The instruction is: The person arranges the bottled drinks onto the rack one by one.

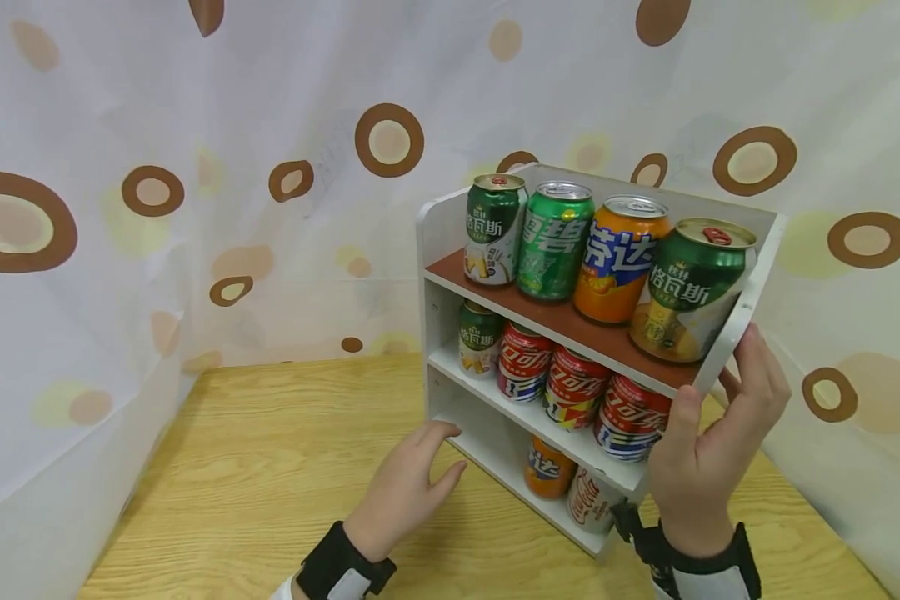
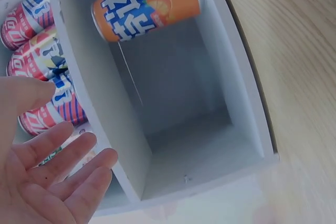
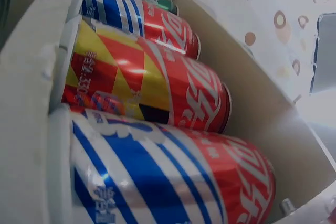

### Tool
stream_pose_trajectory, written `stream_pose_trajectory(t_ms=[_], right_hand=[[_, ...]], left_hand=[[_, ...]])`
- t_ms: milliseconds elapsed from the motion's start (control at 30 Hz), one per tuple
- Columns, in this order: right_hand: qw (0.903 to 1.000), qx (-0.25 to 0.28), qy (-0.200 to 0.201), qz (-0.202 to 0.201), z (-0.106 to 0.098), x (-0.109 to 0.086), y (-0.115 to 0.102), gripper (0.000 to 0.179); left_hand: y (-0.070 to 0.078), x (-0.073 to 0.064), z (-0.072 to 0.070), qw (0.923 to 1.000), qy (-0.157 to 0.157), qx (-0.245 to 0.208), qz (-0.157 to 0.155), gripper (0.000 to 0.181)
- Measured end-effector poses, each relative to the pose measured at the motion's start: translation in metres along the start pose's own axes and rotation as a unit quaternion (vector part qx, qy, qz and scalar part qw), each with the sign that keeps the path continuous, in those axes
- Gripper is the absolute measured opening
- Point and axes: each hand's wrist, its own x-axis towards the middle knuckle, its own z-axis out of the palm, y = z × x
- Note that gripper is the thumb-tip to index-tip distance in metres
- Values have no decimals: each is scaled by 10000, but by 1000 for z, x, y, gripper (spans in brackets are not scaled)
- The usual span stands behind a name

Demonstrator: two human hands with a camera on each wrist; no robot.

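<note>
A white three-tier shelf rack [image 1: 513,446] stands at an angle on the table. My right hand [image 1: 708,462] holds its right side panel, thumb by the front edge and fingers on the outer face. Near the bottom tier's left part, my left hand [image 1: 408,487] hovers with fingers relaxed and holds nothing. The top tier carries a green-and-white can [image 1: 497,229], a green can [image 1: 555,242], an orange can [image 1: 618,258] and a green-and-gold can [image 1: 690,292]. A lower orange can [image 2: 149,6] and a white Coca-Cola can [image 1: 591,500] sit at the bottom right.
The middle tier holds a small green-and-white can [image 1: 480,337] and red cola cans [image 3: 152,77] in a row. A patterned cloth [image 1: 270,100] hangs behind and beside the wooden table [image 1: 270,450].
</note>
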Motion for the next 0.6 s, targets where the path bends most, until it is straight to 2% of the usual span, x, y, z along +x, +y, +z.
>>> stream_pose_trajectory(t_ms=[133,333,433,500,600], right_hand=[[9999,1,101,-101,-3,-6,-7,51],[9961,-72,724,-491,0,-14,-17,54],[9935,-121,856,-735,2,-20,-24,55],[9926,-35,742,-961,3,-24,-29,53],[9906,128,241,-1344,2,-31,-30,51]], left_hand=[[-3,-4,-4,9998,118,78,140,40],[-7,-8,-6,9993,132,267,235,44],[-8,-11,-8,9989,147,399,204,46],[-9,-12,-9,9984,190,486,202,48],[-10,-14,-10,9978,256,555,237,56]])
